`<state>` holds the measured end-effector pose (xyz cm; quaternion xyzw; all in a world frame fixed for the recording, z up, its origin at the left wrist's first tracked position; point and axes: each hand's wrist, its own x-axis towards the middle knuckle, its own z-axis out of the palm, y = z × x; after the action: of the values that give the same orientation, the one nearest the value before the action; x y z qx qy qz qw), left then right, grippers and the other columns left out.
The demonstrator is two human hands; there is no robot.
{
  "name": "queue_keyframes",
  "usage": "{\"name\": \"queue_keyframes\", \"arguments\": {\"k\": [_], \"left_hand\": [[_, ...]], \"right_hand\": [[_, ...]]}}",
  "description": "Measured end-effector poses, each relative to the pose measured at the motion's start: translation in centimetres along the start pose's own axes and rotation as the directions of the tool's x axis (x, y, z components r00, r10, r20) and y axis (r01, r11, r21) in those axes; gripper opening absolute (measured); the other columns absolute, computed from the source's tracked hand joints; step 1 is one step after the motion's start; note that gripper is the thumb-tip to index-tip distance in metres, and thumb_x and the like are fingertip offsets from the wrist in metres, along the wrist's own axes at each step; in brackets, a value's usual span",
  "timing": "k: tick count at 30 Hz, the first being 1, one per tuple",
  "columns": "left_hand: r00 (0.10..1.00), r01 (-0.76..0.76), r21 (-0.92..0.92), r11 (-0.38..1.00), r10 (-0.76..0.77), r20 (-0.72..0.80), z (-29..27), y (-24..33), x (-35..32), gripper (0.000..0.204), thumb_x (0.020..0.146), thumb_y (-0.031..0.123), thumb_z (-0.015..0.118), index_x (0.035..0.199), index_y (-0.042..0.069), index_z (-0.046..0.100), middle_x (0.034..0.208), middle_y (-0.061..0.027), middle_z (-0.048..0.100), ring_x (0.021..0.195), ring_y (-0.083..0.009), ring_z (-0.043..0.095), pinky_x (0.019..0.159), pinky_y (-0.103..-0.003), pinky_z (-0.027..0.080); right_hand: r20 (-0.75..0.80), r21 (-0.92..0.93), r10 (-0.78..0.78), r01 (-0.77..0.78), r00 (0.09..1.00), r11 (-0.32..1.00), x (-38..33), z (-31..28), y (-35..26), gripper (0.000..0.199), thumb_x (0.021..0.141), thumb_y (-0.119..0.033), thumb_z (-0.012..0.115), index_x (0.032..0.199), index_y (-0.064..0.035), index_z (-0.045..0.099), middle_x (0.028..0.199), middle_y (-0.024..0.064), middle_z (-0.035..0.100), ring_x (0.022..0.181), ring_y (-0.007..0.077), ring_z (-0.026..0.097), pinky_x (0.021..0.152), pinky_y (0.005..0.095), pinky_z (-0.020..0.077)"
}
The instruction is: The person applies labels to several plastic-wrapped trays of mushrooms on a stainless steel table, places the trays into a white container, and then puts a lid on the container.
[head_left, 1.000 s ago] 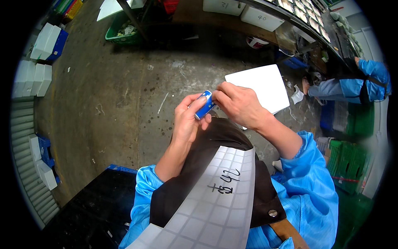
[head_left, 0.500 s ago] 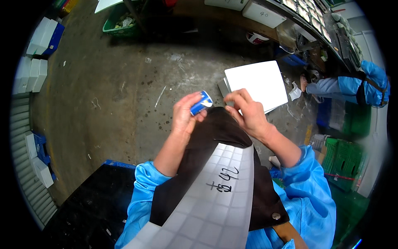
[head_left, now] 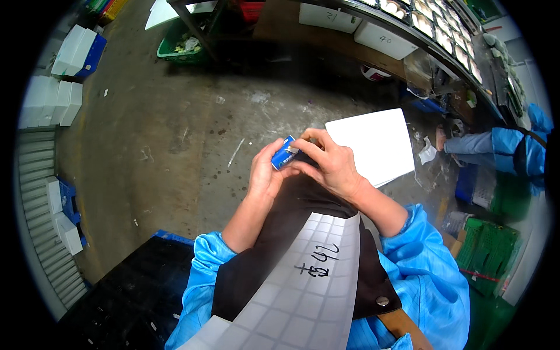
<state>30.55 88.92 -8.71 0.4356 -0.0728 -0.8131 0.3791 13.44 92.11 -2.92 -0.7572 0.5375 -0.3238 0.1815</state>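
Observation:
My left hand (head_left: 266,170) is closed around a small blue roll (head_left: 284,153), which looks like a roll of printed labels. Thumb and fingers of my right hand (head_left: 328,160) are pinched together at the roll's right side, touching a pale, loose-looking edge there. Whether a label has come free between those fingertips is too small to tell. Both hands are held above my dark apron (head_left: 256,277). Down the apron's front lies a long white sheet (head_left: 297,286) with a faint grid and handwriting.
A white foam box (head_left: 373,143) stands on the floor past my right hand. Beyond it is a table (head_left: 408,44) carrying several packed trays, with a green bin (head_left: 181,55) at far left. To the right are a person (head_left: 510,146) and green crates (head_left: 484,251); a black surface (head_left: 134,291) lies near left.
My right hand has moved left onto the blue roll; before, its fingers were apart from it. The left hand still holds the roll, now turned slightly.

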Motion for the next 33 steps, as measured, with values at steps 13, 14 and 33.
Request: {"name": "queue_keyframes", "arguments": {"k": [13,14,33], "left_hand": [[0.989,0.143,0.04,0.989,-0.142,-0.04,11.5,1.6,12.8,0.034,0.087,0.015,0.068,0.115,-0.001,0.059,0.096,-0.0133,0.067,0.076,-0.0246,0.068,0.058,-0.035,0.058],[0.987,0.152,0.061,0.987,-0.148,-0.058,12.0,1.7,13.7,0.035,0.086,0.013,0.069,0.116,-0.001,0.058,0.098,-0.0134,0.067,0.077,-0.0246,0.068,0.058,-0.036,0.058],[0.981,0.119,-0.039,0.992,-0.124,-0.149,11.8,12.0,24.3,0.036,0.088,0.01,0.066,0.121,0.001,0.058,0.109,-0.0136,0.065,0.094,-0.0262,0.066,0.077,-0.04,0.057]], "right_hand": [[0.088,0.016,-0.028,0.026,0.996,1.0,8.9,-6.3,14.4,0.017,0.081,-0.011,0.068,0.097,-0.0092,0.064,0.096,0.0043,0.059,0.073,0.0236,0.065,0.057,0.0337,0.0524],[0.085,0.036,-0.029,0.026,0.996,0.999,9.4,-6.5,15.0,0.016,0.081,-0.011,0.066,0.096,-0.0081,0.062,0.096,0.0045,0.058,0.074,0.0238,0.064,0.057,0.0343,0.0522],[0.221,0.016,0.16,-0.168,0.962,0.986,23.0,-4.1,18.5,0.031,0.084,-0.02,0.07,0.114,-0.0164,0.062,0.111,0.0008,0.06,0.086,0.0211,0.068,0.057,0.0325,0.0543]]}}
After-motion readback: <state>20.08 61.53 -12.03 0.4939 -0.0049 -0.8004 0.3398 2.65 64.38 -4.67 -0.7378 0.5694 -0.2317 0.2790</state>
